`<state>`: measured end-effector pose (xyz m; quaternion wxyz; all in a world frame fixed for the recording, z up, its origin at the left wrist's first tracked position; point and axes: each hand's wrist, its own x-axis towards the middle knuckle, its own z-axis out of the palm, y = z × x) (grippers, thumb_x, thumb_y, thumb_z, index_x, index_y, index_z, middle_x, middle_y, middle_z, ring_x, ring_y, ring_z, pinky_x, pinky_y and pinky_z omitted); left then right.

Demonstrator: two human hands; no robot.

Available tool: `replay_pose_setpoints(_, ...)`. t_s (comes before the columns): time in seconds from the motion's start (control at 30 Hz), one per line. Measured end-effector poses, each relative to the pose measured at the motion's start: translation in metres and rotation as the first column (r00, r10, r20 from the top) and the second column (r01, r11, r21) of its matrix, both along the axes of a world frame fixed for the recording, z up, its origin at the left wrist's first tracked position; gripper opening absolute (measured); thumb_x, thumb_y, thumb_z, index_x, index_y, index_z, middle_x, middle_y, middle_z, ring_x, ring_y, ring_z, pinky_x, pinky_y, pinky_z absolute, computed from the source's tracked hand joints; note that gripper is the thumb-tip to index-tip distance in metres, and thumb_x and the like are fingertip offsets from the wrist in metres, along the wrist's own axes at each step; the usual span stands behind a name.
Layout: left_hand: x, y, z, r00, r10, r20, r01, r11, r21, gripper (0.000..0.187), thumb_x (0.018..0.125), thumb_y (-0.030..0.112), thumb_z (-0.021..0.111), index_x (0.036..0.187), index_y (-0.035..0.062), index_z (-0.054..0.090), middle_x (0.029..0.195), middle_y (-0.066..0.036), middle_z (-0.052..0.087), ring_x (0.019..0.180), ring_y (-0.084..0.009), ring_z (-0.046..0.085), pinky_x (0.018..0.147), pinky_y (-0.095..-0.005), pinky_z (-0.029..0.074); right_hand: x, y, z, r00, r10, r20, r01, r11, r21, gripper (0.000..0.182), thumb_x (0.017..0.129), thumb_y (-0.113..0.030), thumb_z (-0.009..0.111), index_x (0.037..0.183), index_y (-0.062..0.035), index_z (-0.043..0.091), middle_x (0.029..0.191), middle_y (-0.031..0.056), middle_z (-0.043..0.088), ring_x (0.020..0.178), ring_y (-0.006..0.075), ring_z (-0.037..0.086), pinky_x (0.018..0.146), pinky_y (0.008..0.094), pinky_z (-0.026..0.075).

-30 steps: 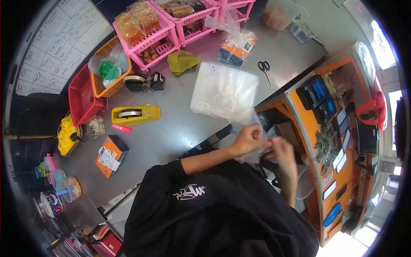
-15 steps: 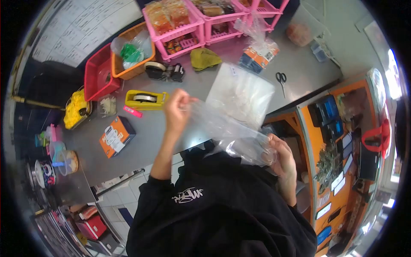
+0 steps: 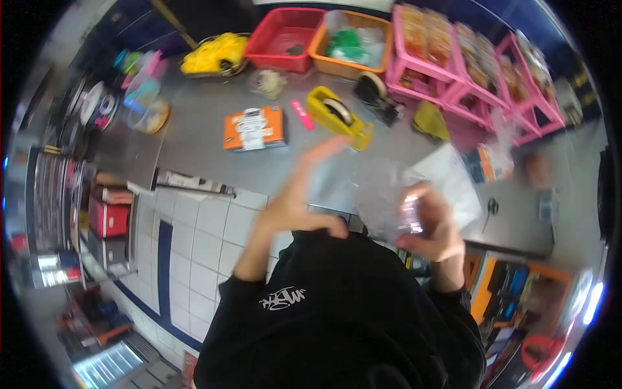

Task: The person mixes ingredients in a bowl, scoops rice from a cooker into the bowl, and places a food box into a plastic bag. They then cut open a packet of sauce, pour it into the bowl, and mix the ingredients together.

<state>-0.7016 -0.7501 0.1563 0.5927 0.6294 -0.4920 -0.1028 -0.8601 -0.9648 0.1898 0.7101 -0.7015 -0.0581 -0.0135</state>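
Note:
My right hand (image 3: 433, 223) is closed round a clear plastic bag (image 3: 376, 194), which bunches up and hangs to the left of the fingers. My left hand (image 3: 301, 201) is apart from the bag, its thumb and fingers spread wide with nothing between them. It is over the near edge of the metal table, below a yellow tape dispenser (image 3: 337, 110). An orange and black box (image 3: 254, 128) lies up and left of that hand. Beyond my right hand, a flat stack of clear plastic bags (image 3: 450, 178) rests on the table.
Along the back stand a red basket (image 3: 275, 48), an orange basket (image 3: 324, 61) and pink racks (image 3: 421, 81) of packaged food. A black tape dispenser (image 3: 382, 104), a pink cutter (image 3: 302, 115), a green cloth (image 3: 431, 121) and scissors (image 3: 491, 209) lie on the table (image 3: 194, 149).
My left hand has let go of the bag and opened, moving away from it. My right hand still holds the bag, now gathered up. The view has turned towards the left.

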Motion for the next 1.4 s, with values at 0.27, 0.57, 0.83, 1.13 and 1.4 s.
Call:
replay_pose_setpoints(0.27, 0.047, 0.098, -0.006, 0.518, 0.6, 0.609, -0.743, 0.669, -0.028, 0.025, 0.07, 0.002, 0.055, 0.094, 0.0061, 0.06, 0.083, -0.013, 0.061, 0.073, -0.034, 0.059, 0.065, -0.0369, 0.049, 0.163, -0.003, -0.03, 0.757, -0.177, 0.629, 0.637, -0.014, -0.77, 0.038, 0.07, 0.006, 0.057, 0.105, -0.0054, 0.061, 0.106, 0.0087, 0.056, 0.094, 0.0239, 0.055, 0.073, 0.0311, 0.044)
replay_pose_setpoints(0.57, 0.024, 0.25, -0.125, 0.174, 0.964, 0.203, -0.95, 0.11, 0.291, 0.017, 0.079, 0.007, 0.065, 0.079, 0.0032, 0.048, 0.061, -0.009, 0.048, 0.057, -0.0196, 0.044, 0.054, -0.0304, 0.038, 0.19, 0.136, -0.152, 0.899, 0.229, -0.372, -0.278, 0.957, -0.081, 0.017, 0.079, -0.001, 0.054, 0.095, 0.0032, 0.058, 0.086, 0.016, 0.064, 0.084, 0.0304, 0.061, 0.085, 0.0351, 0.048)
replay_pose_setpoints(0.83, -0.02, 0.325, -0.076, 0.208, 0.454, -0.866, -0.704, 0.685, 0.19, 0.022, 0.086, 0.012, 0.06, 0.103, 0.0014, 0.05, 0.087, -0.008, 0.058, 0.079, -0.0189, 0.059, 0.077, -0.0306, 0.05, 0.183, 0.205, -0.131, 0.853, 0.469, -0.231, 0.186, 0.14, 0.972, 0.023, 0.081, -0.004, 0.053, 0.102, 0.0053, 0.053, 0.095, 0.0153, 0.06, 0.082, 0.0248, 0.06, 0.081, 0.034, 0.05)
replay_pose_setpoints(1.13, 0.039, 0.36, -0.034, 0.568, 0.279, -0.774, -0.628, 0.755, -0.189, 0.037, 0.088, 0.008, 0.052, 0.124, 0.0082, 0.047, 0.11, -0.013, 0.045, 0.1, -0.0181, 0.05, 0.074, -0.0282, 0.048, 0.21, 0.196, -0.153, 0.764, 0.568, -0.307, 0.229, 0.207, 0.951, 0.041, 0.084, -0.007, 0.053, 0.124, -0.0032, 0.043, 0.106, 0.0152, 0.056, 0.087, 0.0202, 0.058, 0.068, 0.0335, 0.051)
replay_pose_setpoints(1.4, 0.082, 0.299, -0.032, 0.645, 0.733, 0.217, -0.708, 0.467, 0.53, 0.063, 0.077, -0.01, 0.048, 0.137, 0.0023, 0.032, 0.126, -0.016, 0.046, 0.095, -0.0265, 0.054, 0.079, -0.0336, 0.045, 0.338, 0.166, -0.177, 0.945, 0.287, 0.16, 0.073, 0.291, -0.954, 0.103, 0.052, -0.031, 0.078, 0.14, -0.0141, 0.027, 0.126, 0.0229, 0.041, 0.117, 0.036, 0.039, 0.1, 0.0514, 0.029)
